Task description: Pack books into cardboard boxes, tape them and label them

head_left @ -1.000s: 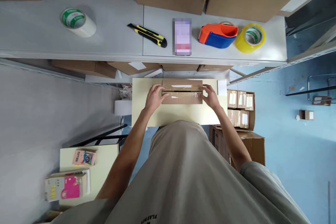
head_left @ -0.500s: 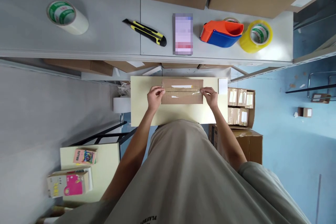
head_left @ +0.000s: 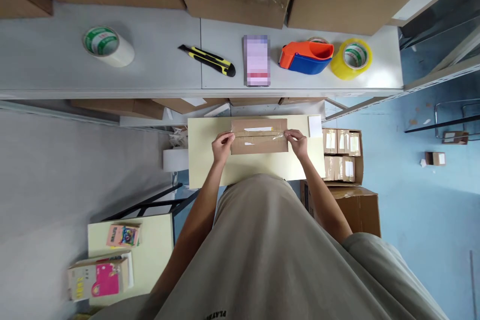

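Hands: left [head_left: 222, 146], right [head_left: 299, 142] each pinch clear tape strip [head_left: 258, 134] over cardboard box [head_left: 259, 145]; label unreadable

Both hands [head_left: 223, 146] [head_left: 299, 143] forward, fingertips pinched.

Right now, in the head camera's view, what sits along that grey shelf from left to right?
White tape roll → yellow-and-black utility knife → blurred pink card → orange-and-blue tape dispenser → yellow tape roll.
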The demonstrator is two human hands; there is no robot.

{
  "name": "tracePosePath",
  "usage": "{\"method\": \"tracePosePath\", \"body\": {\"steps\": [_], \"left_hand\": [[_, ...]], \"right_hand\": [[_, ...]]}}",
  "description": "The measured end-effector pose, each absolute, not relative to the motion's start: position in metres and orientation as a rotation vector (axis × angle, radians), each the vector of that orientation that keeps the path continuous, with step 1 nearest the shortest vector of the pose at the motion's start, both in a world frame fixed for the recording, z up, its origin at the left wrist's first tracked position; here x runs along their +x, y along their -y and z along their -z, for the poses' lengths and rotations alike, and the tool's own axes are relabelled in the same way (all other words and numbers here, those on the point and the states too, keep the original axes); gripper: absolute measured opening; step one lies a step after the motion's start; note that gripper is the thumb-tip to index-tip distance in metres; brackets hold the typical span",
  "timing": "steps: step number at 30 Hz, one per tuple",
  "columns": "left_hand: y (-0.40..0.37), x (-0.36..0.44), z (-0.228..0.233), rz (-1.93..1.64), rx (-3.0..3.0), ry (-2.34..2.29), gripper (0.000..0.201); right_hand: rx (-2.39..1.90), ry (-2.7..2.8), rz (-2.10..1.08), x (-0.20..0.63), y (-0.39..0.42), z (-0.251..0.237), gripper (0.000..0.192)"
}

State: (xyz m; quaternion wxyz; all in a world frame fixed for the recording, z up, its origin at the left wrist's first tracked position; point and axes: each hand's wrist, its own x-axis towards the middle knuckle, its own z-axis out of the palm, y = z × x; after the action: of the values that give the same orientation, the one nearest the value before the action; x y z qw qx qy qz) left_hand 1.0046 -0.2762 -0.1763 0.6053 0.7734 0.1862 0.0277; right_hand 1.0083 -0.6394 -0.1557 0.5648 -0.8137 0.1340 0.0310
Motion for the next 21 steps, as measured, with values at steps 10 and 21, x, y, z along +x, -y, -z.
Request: {"method": "tracePosePath", "body": {"steps": [10, 21], "left_hand": [[0.293, 1.042, 0.109, -0.267, 2.310, 0.078, 0.015], [0.393, 1.147, -0.025, -0.562, 2.089, 0.566, 0.025]], "right_hand": [[-2.487, 0.074, 0.174, 1.045, 0.628, 0.078, 0.034], [-2.676, 0.225, 0.340, 1.242, 0.654, -0.025, 0.047]]}}
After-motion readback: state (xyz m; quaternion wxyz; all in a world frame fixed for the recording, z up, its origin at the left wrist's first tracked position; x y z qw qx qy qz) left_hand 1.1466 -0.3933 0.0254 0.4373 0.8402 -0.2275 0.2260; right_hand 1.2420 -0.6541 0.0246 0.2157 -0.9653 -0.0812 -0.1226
